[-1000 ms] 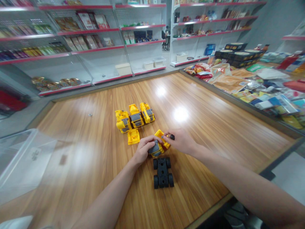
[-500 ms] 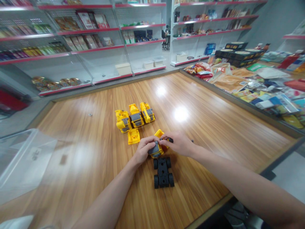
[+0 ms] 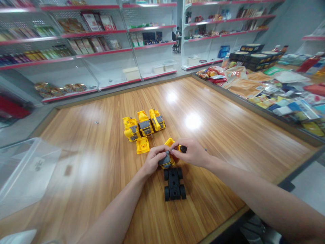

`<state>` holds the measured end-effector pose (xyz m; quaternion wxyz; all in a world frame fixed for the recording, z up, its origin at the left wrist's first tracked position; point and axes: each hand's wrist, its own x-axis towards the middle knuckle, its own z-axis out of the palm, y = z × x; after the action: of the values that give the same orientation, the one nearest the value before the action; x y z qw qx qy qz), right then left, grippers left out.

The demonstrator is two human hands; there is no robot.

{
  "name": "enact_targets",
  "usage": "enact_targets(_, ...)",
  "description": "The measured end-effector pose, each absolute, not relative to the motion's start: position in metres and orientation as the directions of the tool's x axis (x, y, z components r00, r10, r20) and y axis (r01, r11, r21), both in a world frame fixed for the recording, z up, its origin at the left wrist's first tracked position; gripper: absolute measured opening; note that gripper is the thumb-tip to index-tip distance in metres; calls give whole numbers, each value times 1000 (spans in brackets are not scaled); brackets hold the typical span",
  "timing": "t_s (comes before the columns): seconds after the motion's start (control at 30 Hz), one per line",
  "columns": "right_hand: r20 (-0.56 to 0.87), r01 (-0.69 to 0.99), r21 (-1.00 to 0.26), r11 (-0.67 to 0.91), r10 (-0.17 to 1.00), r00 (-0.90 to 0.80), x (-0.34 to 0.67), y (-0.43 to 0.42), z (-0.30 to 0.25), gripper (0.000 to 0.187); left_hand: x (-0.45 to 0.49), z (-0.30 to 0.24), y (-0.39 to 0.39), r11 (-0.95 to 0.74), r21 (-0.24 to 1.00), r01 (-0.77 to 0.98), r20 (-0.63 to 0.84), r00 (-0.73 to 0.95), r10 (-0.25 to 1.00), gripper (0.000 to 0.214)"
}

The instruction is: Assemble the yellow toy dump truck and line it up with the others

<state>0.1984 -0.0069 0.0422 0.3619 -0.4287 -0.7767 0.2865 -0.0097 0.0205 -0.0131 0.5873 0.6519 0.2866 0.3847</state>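
My left hand (image 3: 155, 159) is closed around the grey-and-yellow body of a toy truck (image 3: 165, 160). At its right side, my right hand (image 3: 191, 152) pinches a small screwdriver (image 3: 183, 148); its dark rounded handle end shows, while the tip is hidden by my fingers. Just below the body, a black wheeled chassis (image 3: 174, 184) lies on the table, apart from it. Beyond my left hand rests a loose yellow toy part (image 3: 142, 145). Farther back, three yellow toy construction vehicles (image 3: 145, 126) stand side by side.
The wooden table (image 3: 106, 169) has a raised edge. A clear plastic bin (image 3: 25, 173) sits at the left, and a small metal piece (image 3: 96, 122) lies at the far left. Packaged goods (image 3: 243, 88) crowd the surface on the right. Stocked shelves (image 3: 101, 51) line the back.
The screwdriver's handle has turned in my right hand, so its rounded end now faces me more. My left hand and the truck body have hardly moved.
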Motion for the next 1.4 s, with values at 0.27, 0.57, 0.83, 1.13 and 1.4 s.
enact_targets(0.27,291,364,-805,468,847,-446,200,-6,38,13,-9,-9,20,-128,988,-83,153,572,806,28)
enact_targets(0.57,244,334,-844,421,854,-459,198,-3,30,10,-9,-12,20,-179,980,-81,193,578,793,31)
enact_targets(0.83,225,342,-849,402,862,-454,198,-3,33,7,-8,-13,18,-174,983,-52,174,554,814,31)
enact_targets(1.13,309,335,-807,486,831,-462,198,-5,34,10,-5,-6,14,-186,983,-10,162,535,829,27)
enact_targets(1.4,373,304,-786,538,806,-460,195,-4,32,12,-7,-8,12,-224,975,-1,186,554,811,25)
